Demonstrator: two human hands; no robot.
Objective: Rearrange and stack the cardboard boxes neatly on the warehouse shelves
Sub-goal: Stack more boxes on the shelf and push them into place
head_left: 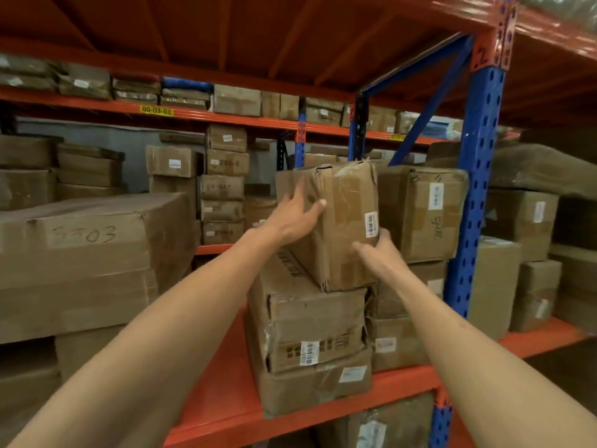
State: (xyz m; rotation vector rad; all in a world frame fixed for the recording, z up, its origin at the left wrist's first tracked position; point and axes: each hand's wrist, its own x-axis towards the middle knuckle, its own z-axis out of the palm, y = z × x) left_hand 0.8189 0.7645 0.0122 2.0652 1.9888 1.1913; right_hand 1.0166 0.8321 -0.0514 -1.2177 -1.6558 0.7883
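Fingers of left hand and right hand hold one box.

Barcode label print unreadable, right hand fingertips seemingly behind top box, lowest carton cropped.

1. Our left hand presses flat against the left side of the top box; our right hand grips its lower right corner;
2. the top box rests on two stacked boxes on the orange shelf.
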